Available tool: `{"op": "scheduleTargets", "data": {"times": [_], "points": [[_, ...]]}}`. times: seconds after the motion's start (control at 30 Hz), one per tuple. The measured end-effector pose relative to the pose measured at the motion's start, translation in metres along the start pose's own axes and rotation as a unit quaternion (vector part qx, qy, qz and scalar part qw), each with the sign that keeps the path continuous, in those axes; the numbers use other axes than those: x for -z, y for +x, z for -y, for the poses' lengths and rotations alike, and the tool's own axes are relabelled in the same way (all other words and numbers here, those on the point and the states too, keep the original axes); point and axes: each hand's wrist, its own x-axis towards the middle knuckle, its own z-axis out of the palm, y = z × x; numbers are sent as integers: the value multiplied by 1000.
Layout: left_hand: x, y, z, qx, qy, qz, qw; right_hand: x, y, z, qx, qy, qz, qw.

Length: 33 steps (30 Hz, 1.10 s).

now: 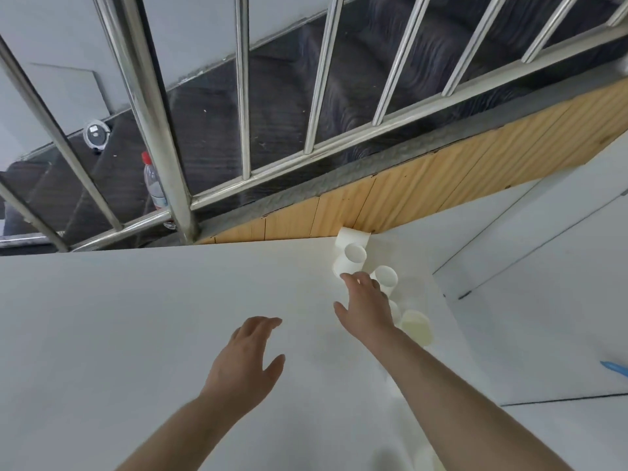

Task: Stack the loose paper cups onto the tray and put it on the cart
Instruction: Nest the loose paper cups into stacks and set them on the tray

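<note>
Several white paper cups lie loose near the far right corner of the white table (136, 317). One cup (351, 237) lies on its side against the wooden wall. Just in front of it stands a cup (350, 261), and another (385, 278) is to its right. A cream cup (417, 326) lies on its side nearer to me. My right hand (365, 307) stretches over the cups, its fingertips touching the cup in front, fingers fairly straight. My left hand (249, 362) hovers open above the table with fingers spread. More cups (424, 457) blur at the bottom edge. No tray or cart is in view.
A steel railing (243, 86) rises behind the table, with dark stairs beyond it. A plastic bottle (154, 181) with a red cap stands behind the railing. A wooden panel (441, 185) borders the table's far edge. A blue object (615, 368) shows at the right edge.
</note>
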Motion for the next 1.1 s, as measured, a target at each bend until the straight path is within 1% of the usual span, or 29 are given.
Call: {"op": "scheduleTargets", "data": {"times": [0.17,0.37,0.5,0.57,0.63,0.67,0.7,0.73,0.8,0.83,0.87,0.93,1.0,1.03,1.07,1.1], "points": [[-9,50,-13,10,1,-20,1000,2,60,-14,-1,-22,-5,1000],[-13,90,-26,11,2,-29,1000,0,99,-24,-5,-10,-1,1000],[-20,97,-27,12,-1,-30,999,-6,106,-29,7,17,4,1000],[-24,97,-26,19,-14,-31,999,-10,106,-33,31,37,-8,999],[-26,97,-25,31,-42,-34,998,-10,100,-29,46,115,-37,992],[-27,97,-24,40,-59,-38,997,-8,96,-25,39,181,-44,982],[-27,97,-23,51,-76,-43,995,-7,90,-20,22,261,-36,965],[-26,97,-22,61,-93,-48,993,-6,84,-12,-6,351,-12,936],[-25,99,-23,75,-124,-66,987,-4,72,2,-77,516,59,851],[-25,98,-21,77,-136,-74,985,-3,67,9,-112,571,95,808],[-24,99,-22,72,-145,-81,983,-2,63,12,-138,607,123,773],[-24,97,-19,58,-162,-91,981,-4,57,17,-169,649,166,723],[-25,95,-16,50,-173,-90,979,-6,53,19,-193,679,190,683],[-25,94,-15,51,-174,-87,980,-7,52,19,-199,686,200,670],[-25,94,-14,51,-169,-85,981,-9,51,19,-200,686,207,668],[-25,94,-13,48,-156,-84,983,-11,50,18,-195,672,211,683]]}}
